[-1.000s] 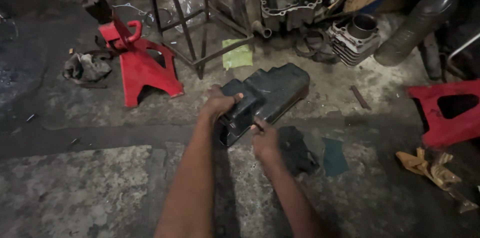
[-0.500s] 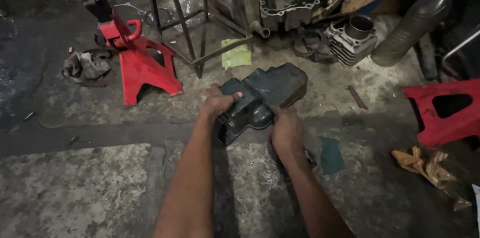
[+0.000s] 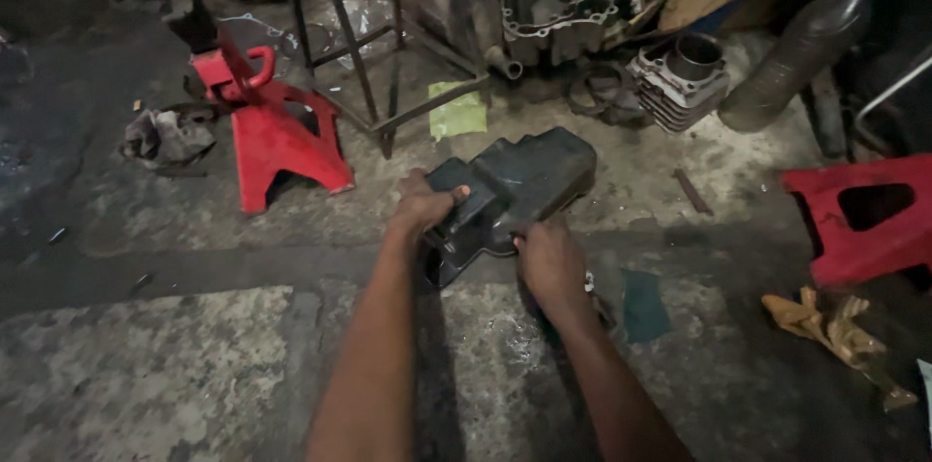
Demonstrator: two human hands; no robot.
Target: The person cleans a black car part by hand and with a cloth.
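Grimy concrete workshop floor (image 3: 175,375). At left, one red steel jack stand (image 3: 267,137). At centre, one dark, boxy metal sump pan (image 3: 510,192), lifted off the ground: left hand (image 3: 424,202) curled over its near edge, right hand (image 3: 549,258) gripping its lower rim. Not yet set down. At right, one finned grey engine cylinder (image 3: 678,79), one red plastic stool (image 3: 864,214).

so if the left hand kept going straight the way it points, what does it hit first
The left hand already grips the near end of the dark pan, so it meets that first. Past the pan, the line runs toward the finned cylinder, though depth is hard to judge.
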